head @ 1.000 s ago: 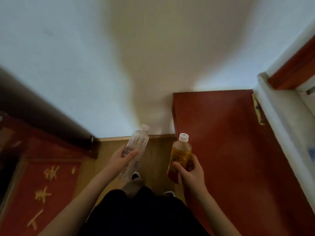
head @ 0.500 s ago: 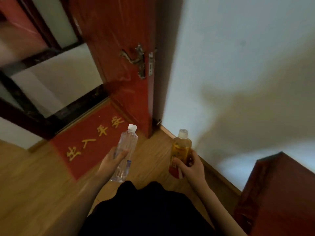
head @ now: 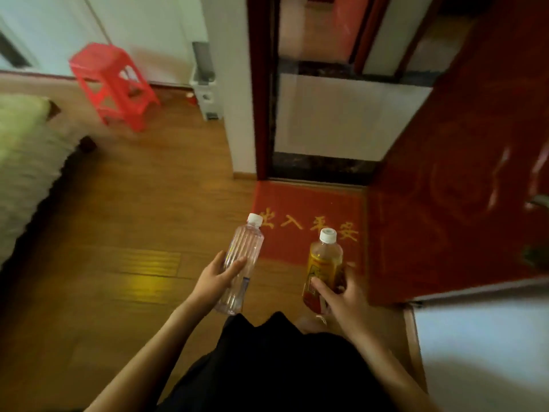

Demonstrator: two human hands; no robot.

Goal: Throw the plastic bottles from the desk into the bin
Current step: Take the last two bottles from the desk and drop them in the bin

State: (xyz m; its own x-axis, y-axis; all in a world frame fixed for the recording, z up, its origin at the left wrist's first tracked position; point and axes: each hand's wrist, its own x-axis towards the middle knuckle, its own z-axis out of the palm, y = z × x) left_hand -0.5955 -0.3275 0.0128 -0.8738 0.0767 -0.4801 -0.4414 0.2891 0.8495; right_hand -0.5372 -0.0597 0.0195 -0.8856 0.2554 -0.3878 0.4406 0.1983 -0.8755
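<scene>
Head view | left hand (head: pixel 215 281) is grasping clear bottle (head: pixel 241 263) | right hand (head: pixel 338 298) is grasping yellow bottle (head: pixel 324 263) | both are hovering near red doormat (head: pixel 285 236)

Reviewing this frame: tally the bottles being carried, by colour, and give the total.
Clear bottle, white cap, in the left hand: 1
Amber bottle with yellow label, white cap, in the right hand: 1
Total: 2
No bin is in view.
</scene>
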